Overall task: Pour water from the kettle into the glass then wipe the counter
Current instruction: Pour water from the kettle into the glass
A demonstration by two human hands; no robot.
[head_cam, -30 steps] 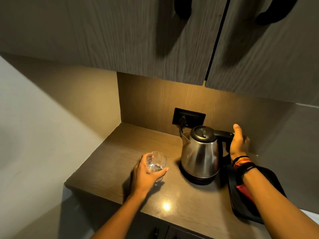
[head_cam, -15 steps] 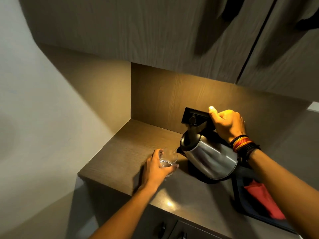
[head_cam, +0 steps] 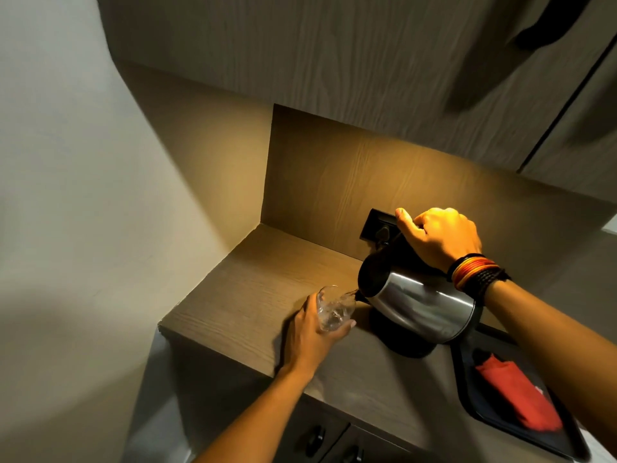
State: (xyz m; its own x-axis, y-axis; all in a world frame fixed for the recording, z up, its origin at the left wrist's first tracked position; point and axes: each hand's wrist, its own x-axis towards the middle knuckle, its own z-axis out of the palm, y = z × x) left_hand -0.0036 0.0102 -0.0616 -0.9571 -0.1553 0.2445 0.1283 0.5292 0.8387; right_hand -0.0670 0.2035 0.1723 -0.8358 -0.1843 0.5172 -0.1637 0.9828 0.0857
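A steel kettle (head_cam: 424, 305) with a black lid hangs tilted to the left above its black base (head_cam: 405, 345). My right hand (head_cam: 440, 237) grips its black handle from above. The spout sits at the rim of a clear glass (head_cam: 334, 310), and water runs into it. My left hand (head_cam: 314, 332) is wrapped around the glass, which stands on the wooden counter (head_cam: 253, 289). A red cloth (head_cam: 521, 396) lies on a dark tray (head_cam: 564, 444) at the right.
Grey wall cupboards (head_cam: 334, 55) hang low over the counter. A black wall socket (head_cam: 379, 225) with a plug sits behind the kettle. The white wall (head_cam: 83, 195) closes the left side. Drawer knobs (head_cam: 315, 437) show below the counter edge.
My right hand lifted the kettle off its base and tipped it left until the spout reached the glass. Water now flows. My left hand stayed on the glass.
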